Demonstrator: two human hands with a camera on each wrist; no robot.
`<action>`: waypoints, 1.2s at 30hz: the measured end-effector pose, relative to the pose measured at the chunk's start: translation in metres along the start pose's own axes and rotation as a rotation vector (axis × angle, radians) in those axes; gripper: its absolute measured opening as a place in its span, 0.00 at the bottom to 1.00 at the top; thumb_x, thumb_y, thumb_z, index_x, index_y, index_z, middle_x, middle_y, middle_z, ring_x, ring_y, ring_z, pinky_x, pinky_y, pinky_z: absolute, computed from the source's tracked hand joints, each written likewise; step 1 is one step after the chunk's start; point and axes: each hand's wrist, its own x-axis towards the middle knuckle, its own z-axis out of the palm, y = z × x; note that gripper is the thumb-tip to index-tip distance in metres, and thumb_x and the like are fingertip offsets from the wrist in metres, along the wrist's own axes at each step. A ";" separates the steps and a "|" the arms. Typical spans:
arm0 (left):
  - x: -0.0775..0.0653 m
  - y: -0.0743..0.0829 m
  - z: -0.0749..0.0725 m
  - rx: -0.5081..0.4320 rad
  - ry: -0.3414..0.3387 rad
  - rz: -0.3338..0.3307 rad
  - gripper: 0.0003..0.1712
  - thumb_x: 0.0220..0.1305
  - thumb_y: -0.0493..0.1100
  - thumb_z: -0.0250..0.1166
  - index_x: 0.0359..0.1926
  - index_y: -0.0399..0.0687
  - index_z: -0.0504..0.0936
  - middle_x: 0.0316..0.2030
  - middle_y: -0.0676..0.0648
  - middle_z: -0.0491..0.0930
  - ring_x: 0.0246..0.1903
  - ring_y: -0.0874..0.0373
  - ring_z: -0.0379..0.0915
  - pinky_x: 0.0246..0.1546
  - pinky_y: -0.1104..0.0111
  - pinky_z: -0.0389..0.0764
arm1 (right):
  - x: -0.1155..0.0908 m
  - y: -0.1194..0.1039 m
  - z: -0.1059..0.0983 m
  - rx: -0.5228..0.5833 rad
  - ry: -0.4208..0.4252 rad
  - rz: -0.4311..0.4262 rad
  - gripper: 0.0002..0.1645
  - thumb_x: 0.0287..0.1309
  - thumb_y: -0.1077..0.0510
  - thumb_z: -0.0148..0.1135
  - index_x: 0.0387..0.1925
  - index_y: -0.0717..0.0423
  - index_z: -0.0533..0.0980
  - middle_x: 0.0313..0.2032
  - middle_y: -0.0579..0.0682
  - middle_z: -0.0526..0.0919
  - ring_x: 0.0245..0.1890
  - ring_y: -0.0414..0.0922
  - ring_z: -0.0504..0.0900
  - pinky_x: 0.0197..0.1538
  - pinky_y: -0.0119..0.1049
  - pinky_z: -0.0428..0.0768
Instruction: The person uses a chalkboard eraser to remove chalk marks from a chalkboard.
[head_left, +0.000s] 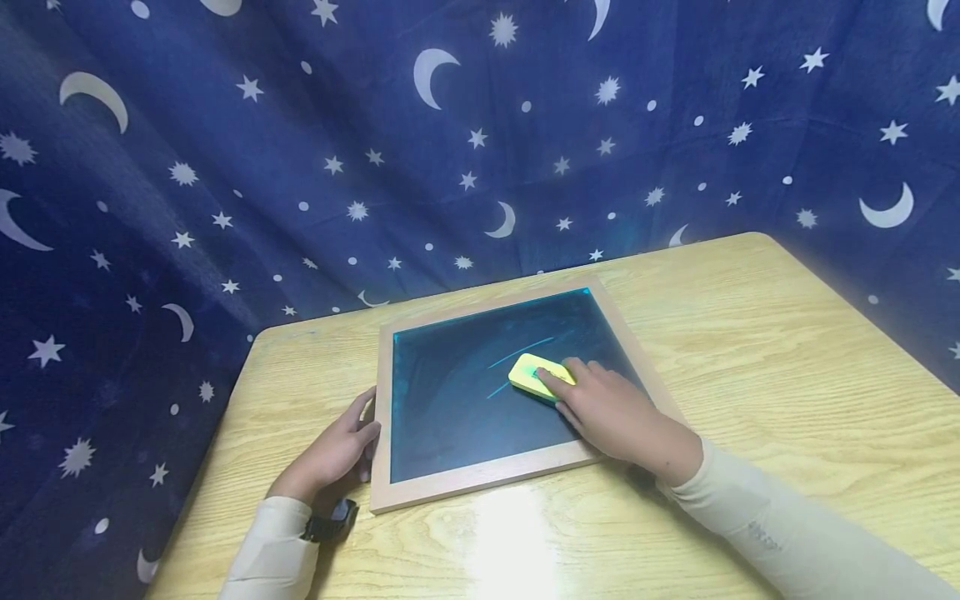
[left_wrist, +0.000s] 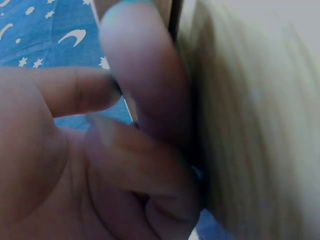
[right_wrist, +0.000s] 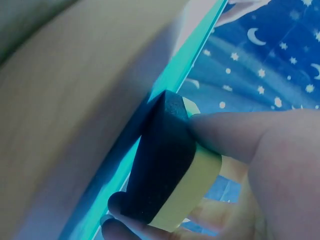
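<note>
A small chalkboard (head_left: 450, 425) in a pale wooden frame (head_left: 382, 417) lies on the table, with light blue chalk lines across its dark surface. My right hand (head_left: 611, 408) holds a yellow board eraser (head_left: 527, 372) against the board, index finger stretched along its top. In the right wrist view the dark felt side of the eraser (right_wrist: 167, 155) faces the board, thumb on one side and fingers on the other. At the board's left edge, my left hand (head_left: 333, 450) grips the frame. Its fingers (left_wrist: 145, 65) look bent against the wood in the left wrist view.
The light wood-grain table (head_left: 810, 358) extends around the board on all sides. Behind and to the left hangs a dark blue curtain (head_left: 390, 100) with moons and stars. A black watch (head_left: 330, 521) sits on the left wrist, close to the table.
</note>
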 end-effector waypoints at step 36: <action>0.037 0.024 -0.005 0.114 -0.128 0.079 0.37 0.79 0.44 0.40 0.80 0.48 0.34 0.19 0.44 0.76 0.14 0.52 0.74 0.31 0.62 0.80 | -0.011 0.027 0.003 0.044 -0.030 0.207 0.29 0.63 0.57 0.66 0.64 0.56 0.73 0.53 0.66 0.79 0.47 0.60 0.82 0.50 0.55 0.83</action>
